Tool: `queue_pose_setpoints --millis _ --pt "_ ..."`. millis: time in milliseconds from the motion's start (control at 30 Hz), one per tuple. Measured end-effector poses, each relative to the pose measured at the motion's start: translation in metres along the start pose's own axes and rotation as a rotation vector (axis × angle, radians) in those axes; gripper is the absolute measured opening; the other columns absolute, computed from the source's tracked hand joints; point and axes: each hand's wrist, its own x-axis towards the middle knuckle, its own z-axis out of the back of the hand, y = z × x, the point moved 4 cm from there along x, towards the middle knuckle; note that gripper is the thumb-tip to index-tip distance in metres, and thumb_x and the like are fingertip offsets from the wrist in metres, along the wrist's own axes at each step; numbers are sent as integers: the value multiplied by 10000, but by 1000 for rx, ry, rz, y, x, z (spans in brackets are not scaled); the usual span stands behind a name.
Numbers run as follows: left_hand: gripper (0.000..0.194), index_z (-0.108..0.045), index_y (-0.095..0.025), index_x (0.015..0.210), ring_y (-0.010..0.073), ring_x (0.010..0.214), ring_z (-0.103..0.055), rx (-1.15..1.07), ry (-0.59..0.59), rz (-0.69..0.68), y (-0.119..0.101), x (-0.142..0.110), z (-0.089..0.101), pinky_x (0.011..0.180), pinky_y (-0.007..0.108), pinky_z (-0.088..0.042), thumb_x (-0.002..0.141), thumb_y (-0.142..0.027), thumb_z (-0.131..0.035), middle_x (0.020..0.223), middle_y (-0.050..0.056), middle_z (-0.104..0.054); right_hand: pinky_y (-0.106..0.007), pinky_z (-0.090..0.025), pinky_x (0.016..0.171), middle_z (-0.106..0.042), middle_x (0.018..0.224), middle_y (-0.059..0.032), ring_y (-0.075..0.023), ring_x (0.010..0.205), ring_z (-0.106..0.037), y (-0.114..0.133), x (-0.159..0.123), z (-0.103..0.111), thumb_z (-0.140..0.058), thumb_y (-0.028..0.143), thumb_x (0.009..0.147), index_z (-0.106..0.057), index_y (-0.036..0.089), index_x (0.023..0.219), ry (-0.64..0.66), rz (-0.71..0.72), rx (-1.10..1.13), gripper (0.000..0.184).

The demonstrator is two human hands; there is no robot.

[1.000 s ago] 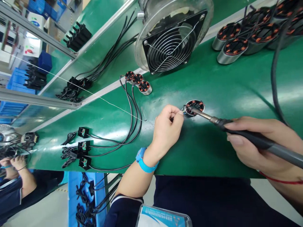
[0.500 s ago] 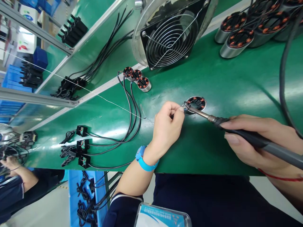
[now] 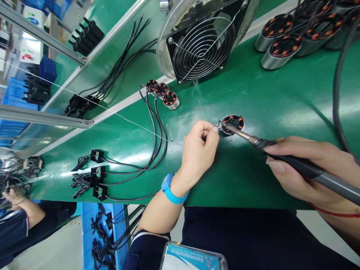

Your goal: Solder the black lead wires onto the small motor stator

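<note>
Across the green bench (image 3: pixel 267 97) I look past a caged fan (image 3: pixel 201 56) to a cluster of coil-wound cylinders (image 3: pixel 285 48), whose wiring I cannot judge. My left hand (image 3: pixel 200 148) has finger and thumb pinched together; my right hand (image 3: pixel 308 191) is wrapped around a soldering iron (image 3: pixel 306 167). Three cabled cylinders (image 3: pixel 171 100) look finished to me. Between my hands sits the lone coil ring (image 3: pixel 235 123), iron tip at its left side, where the pinched fingers hold thin wires (image 3: pixel 218 126); that joint I judge unfinished.
</note>
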Motion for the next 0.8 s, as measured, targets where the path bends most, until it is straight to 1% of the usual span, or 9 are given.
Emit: queue_pose_setpoints --millis 133,233,333,400,500,567,633,700,800 --pt "148 -506 -213 763 78 515 -381 3 -1 -6 0 0 0 530 270 -251 902 -203 -558 552 -79 -454 -261 -519 556 -667 789 -37 -123 581 -614 -4 -2 3 -647 260 902 -661 251 1060 -61 -87 -49 158" --pt "141 -515 -212 768 78 518 -386 4 -2 1 0 0 0 533 267 -256 901 -208 -560 558 -77 -463 -270 -563 668 -729 952 -43 -143 724 -687 3 10 7 -634 256 930 -653 285 1183 11 -108 -147 255" --pt "133 -522 -209 772 79 528 -395 3 -2 2 1 0 0 538 264 -264 899 -205 -559 573 -73 -483 -245 -589 793 -738 1082 -16 -142 884 -725 7 29 10 -598 275 970 -570 322 1363 96 -171 -152 396" --pt "132 -522 -208 770 79 532 -399 0 -6 2 1 0 0 538 263 -264 896 -199 -560 579 -71 -489 -223 -589 771 -739 1086 -3 -131 877 -728 4 41 10 -556 301 994 -557 319 1381 127 -219 -140 387" --pt "134 -518 -207 764 78 532 -403 -1 -11 4 1 1 -1 538 262 -263 892 -192 -557 577 -72 -492 -253 -566 672 -743 1021 1 -160 829 -724 -9 53 -3 -542 345 977 -611 299 1267 221 -216 -159 302" --pt "130 -519 -205 766 77 536 -411 -3 -9 3 0 1 -1 538 259 -266 889 -189 -554 582 -71 -502 -285 -558 694 -731 973 0 -183 824 -709 -19 55 -15 -576 330 923 -587 283 1261 250 -168 -130 341" --pt "127 -522 -203 765 75 541 -421 -10 -9 -2 -1 1 -1 537 256 -269 887 -190 -554 592 -69 -514 -327 -556 771 -706 956 -7 -193 836 -688 -26 54 -27 -570 274 880 -557 265 1280 246 -149 -96 401" --pt "131 -522 -202 759 74 543 -424 -18 -15 -8 -1 1 0 537 253 -274 886 -189 -551 593 -70 -516 -368 -542 824 -682 943 -13 -205 853 -669 -31 51 -36 -548 233 853 -552 261 1280 246 -165 -89 428" --pt "140 -520 -201 753 73 543 -422 -29 -14 -8 -1 1 -1 542 251 -285 890 -193 -550 586 -71 -507 -401 -524 827 -663 898 -15 -229 875 -653 -33 49 -43 -541 216 839 -555 278 1271 262 -190 -102 436"
